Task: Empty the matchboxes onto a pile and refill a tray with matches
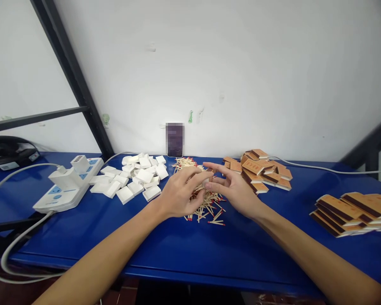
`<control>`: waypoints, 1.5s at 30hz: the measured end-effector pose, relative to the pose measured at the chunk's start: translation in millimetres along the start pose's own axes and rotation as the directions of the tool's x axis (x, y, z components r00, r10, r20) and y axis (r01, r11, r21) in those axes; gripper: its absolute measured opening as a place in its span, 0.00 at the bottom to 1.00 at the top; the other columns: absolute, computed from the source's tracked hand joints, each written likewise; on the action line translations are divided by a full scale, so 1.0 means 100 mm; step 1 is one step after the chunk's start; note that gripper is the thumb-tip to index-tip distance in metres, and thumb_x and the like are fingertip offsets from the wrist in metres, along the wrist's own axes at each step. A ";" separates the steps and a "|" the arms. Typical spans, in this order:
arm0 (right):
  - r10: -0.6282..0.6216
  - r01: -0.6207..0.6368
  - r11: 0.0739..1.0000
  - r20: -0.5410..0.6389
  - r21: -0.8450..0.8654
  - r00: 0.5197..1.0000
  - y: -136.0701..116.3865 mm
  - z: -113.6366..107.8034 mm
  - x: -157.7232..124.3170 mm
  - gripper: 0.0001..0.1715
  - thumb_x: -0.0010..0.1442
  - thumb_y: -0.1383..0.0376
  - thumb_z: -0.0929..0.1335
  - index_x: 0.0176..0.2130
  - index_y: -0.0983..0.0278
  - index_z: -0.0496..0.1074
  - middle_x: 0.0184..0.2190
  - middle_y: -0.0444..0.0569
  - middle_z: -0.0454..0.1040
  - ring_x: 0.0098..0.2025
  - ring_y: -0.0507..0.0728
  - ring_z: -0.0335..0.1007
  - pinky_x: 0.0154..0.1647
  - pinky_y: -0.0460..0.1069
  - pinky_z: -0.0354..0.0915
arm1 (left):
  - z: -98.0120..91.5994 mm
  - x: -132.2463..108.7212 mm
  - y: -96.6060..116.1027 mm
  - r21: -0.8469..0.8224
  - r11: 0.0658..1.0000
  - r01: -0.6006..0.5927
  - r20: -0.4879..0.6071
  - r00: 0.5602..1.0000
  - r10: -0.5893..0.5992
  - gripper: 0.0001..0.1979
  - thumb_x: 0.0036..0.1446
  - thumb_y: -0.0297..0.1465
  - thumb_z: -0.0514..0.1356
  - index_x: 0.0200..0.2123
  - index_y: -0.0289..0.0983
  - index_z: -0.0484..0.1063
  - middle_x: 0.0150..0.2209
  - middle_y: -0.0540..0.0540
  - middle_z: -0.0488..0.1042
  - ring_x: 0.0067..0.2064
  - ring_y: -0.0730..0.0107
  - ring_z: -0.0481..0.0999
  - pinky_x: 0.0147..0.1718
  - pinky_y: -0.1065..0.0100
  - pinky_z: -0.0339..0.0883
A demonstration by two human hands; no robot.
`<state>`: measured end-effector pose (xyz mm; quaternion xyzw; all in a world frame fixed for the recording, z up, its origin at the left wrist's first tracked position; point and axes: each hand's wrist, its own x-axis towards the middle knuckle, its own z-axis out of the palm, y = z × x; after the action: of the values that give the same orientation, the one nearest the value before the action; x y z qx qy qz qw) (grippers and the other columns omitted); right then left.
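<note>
Over a loose heap of red-tipped matches [209,205] on the blue table [165,241], my left hand [179,192] and my right hand [231,188] meet. The fingertips of both hands pinch a small pale matchbox tray [206,181] between them, just above the heap. My left fingers curl round it from the left; my right fingers are partly spread, with thumb and forefinger on it. What the tray holds is hidden by the fingers.
A pile of white inner trays [139,178] lies to the left, beside a white power strip [68,186] with plugs and cables. Orange matchbox sleeves [260,169] are heaped to the right, and finished boxes [352,212] are stacked at far right. A dark phone [175,140] leans on the wall.
</note>
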<state>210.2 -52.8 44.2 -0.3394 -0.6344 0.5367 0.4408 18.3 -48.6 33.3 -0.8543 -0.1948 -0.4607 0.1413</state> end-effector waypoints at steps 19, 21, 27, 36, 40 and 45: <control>-0.155 0.130 0.985 -0.255 -0.113 0.954 0.10 -0.12 0.07 0.23 0.51 0.57 0.76 0.44 0.60 0.70 0.40 0.48 0.74 0.39 0.57 0.76 0.43 0.55 0.72 | 0.03 -0.01 -0.06 -0.159 0.923 0.351 0.106 0.935 -0.337 0.18 0.64 0.36 0.59 0.56 0.41 0.68 0.51 0.43 0.78 0.50 0.62 0.78 0.50 0.54 0.74; -0.201 0.177 0.978 -0.247 -0.113 0.948 0.12 -0.12 0.09 0.19 0.53 0.55 0.74 0.41 0.60 0.69 0.40 0.46 0.73 0.40 0.56 0.75 0.44 0.55 0.72 | 0.02 0.00 -0.09 -0.163 0.896 0.412 0.130 0.909 -0.395 0.17 0.67 0.37 0.55 0.57 0.41 0.68 0.52 0.42 0.77 0.51 0.62 0.77 0.51 0.54 0.73; -0.226 0.197 0.969 -0.214 -0.149 0.950 0.13 -0.15 0.08 0.16 0.57 0.56 0.72 0.44 0.58 0.71 0.38 0.44 0.72 0.42 0.56 0.73 0.48 0.56 0.70 | 0.02 -0.01 -0.16 -0.180 0.884 0.432 0.245 0.890 -0.385 0.14 0.69 0.36 0.52 0.54 0.42 0.71 0.52 0.46 0.77 0.53 0.63 0.75 0.54 0.53 0.68; -0.273 0.079 0.917 -0.472 -0.390 0.838 0.03 -0.73 0.11 0.11 0.54 0.57 0.71 0.36 0.60 0.77 0.37 0.49 0.78 0.41 0.60 0.75 0.48 0.57 0.69 | 0.02 -0.09 -0.21 -0.026 0.878 0.477 0.262 0.851 -0.455 0.15 0.67 0.36 0.54 0.54 0.41 0.69 0.52 0.45 0.75 0.53 0.60 0.72 0.53 0.53 0.65; -0.449 -0.124 0.689 -0.555 -0.714 0.701 -0.04 -1.07 0.00 0.11 0.54 0.57 0.69 0.36 0.59 0.79 0.40 0.52 0.75 0.41 0.61 0.74 0.48 0.60 0.68 | 0.01 -0.12 -0.25 0.026 0.889 0.457 0.262 0.855 -0.447 0.14 0.66 0.37 0.55 0.52 0.41 0.70 0.49 0.45 0.76 0.50 0.60 0.71 0.51 0.55 0.65; -0.529 -0.196 0.561 -0.531 -0.804 0.662 -0.01 -1.22 -0.05 0.14 0.54 0.57 0.70 0.38 0.61 0.79 0.43 0.56 0.69 0.39 0.61 0.73 0.48 0.60 0.70 | -0.05 -0.13 -0.35 0.102 0.888 0.449 0.181 0.869 -0.461 0.15 0.67 0.37 0.53 0.52 0.39 0.70 0.49 0.44 0.76 0.48 0.59 0.72 0.49 0.56 0.64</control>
<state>324.7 -11.5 48.8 -0.6152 -0.6064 -0.0471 0.5015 -8.1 -22.5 27.4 -0.8220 -0.4166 -0.3869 0.0325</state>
